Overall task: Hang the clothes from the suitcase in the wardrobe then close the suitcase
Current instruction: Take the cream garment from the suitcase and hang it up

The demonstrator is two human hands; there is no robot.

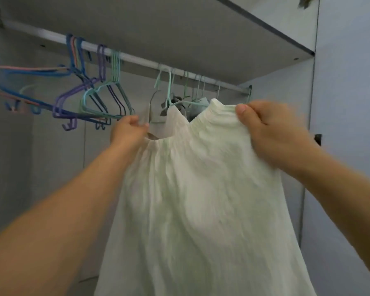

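Inside the grey wardrobe (201, 39), a white rail (137, 58) carries bare plastic hangers (88, 90) in blue, purple and teal, bunched up and to the left of the left hand (128, 129). Between and just beyond the two hands, more hangers hold grey garments (179, 103). The left hand's grip pinches one side of a pale cream skirt (201, 199) at its gathered elastic waistband; the right hand (271, 131) grips the opposite side, thumb on top. A teal hanger (171, 97) sits at the waistband. The crinkled, thin fabric hangs loosely below both grips.
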